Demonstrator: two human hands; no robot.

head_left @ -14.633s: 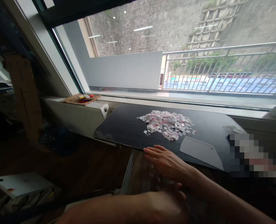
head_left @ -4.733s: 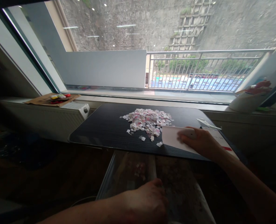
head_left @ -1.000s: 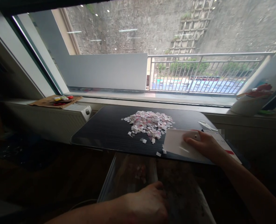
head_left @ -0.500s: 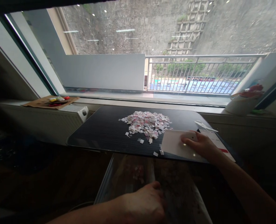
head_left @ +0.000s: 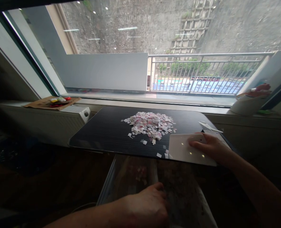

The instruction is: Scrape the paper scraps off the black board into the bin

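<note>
A heap of small pink and white paper scraps (head_left: 150,124) lies in the middle of a black tabletop (head_left: 107,133). My right hand (head_left: 210,148) grips a flat white plastic scraper (head_left: 184,148), which lies almost flat near the table's front edge, right of the heap. A few loose scraps (head_left: 162,155) sit by the scraper's left edge. Below the table edge my left hand (head_left: 146,207) is closed on the rim of a clear plastic bag (head_left: 131,177) that holds some scraps.
A white radiator (head_left: 77,110) with a cardboard sheet and small coloured items (head_left: 52,102) stands to the left. On the sill at right sits a white bowl (head_left: 246,106). A thin white item (head_left: 209,126) lies at the table's back right. The window runs behind.
The scraper and my right hand have drawn back toward the front edge and the scraper lies flatter. A few scraps trail near the edge. My left hand stays on the bag.
</note>
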